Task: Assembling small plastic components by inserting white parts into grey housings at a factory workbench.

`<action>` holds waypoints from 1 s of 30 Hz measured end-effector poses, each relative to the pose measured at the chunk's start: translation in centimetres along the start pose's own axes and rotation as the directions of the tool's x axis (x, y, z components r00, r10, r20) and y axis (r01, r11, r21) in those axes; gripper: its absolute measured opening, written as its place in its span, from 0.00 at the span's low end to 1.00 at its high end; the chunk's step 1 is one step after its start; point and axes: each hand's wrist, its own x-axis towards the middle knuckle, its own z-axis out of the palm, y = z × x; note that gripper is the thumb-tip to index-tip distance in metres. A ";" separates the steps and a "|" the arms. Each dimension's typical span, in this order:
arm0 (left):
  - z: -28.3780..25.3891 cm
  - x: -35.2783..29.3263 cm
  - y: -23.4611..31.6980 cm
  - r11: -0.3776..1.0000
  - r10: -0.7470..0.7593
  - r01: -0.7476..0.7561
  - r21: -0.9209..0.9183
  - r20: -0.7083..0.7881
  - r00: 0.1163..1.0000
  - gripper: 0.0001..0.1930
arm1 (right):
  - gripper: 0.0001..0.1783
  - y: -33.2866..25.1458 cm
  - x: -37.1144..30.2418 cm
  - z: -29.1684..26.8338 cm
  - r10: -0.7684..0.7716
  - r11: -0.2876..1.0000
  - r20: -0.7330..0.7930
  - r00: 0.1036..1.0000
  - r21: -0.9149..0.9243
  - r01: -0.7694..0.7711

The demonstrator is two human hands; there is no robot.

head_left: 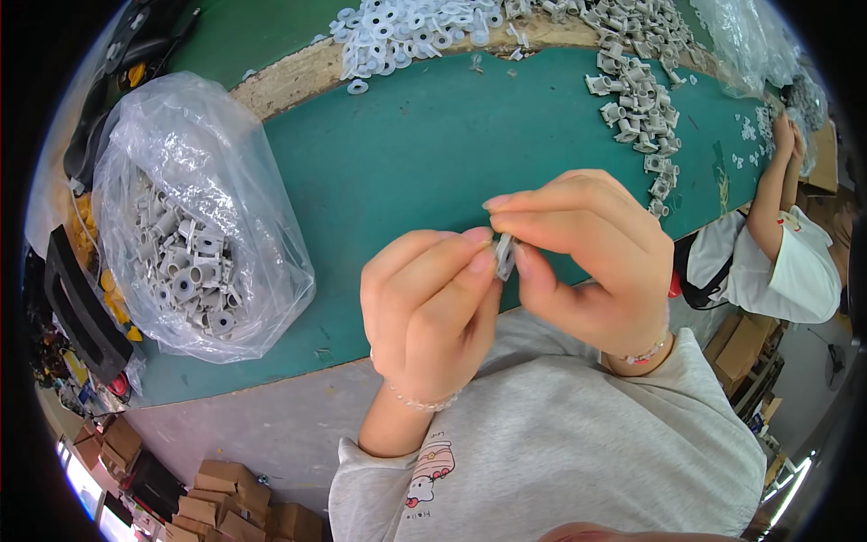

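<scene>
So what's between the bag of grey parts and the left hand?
The head view shows just a strip of green tabletop between the bag and left hand.

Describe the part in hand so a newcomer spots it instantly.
At the green table's near side, the left hand and right hand meet. Between them is the small grey part, held up singly, unlike the grey heap at right and those in the clear bag.
</scene>
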 end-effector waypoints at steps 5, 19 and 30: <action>0.1 0.0 -0.1 1.000 0.005 -0.004 0.011 -0.023 1.000 0.20 | 0.12 0.0 0.0 0.3 -0.042 0.996 -0.011 0.999 -0.074 0.041; -0.1 0.0 -0.4 0.992 -0.068 0.066 -0.106 -0.018 0.998 0.20 | 0.10 1.9 2.4 -1.5 0.035 0.995 0.009 0.999 -0.089 -0.034; -6.2 1.5 -0.4 0.938 0.112 -0.028 0.345 -0.225 0.968 0.13 | 0.10 7.6 4.9 0.7 0.152 0.921 -0.221 0.963 -0.323 -0.219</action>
